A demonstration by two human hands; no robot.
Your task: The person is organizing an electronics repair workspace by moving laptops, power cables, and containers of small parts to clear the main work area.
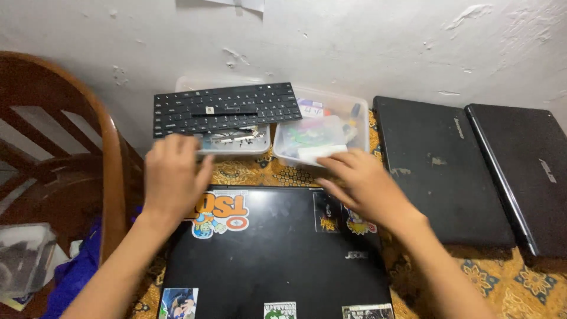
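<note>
Closed black laptop, stickered lid, lower centre of frame. Left hand and right hand rest flat on its far edge, fingers spread, gripping nothing, as if steadying it. Loose keyboard lies across two plastic tubs behind, off the cloth.

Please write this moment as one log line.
left hand: open, over laptop far edge | right hand: open, same edge | keyboard: on tubs | laptop: closed
</note>
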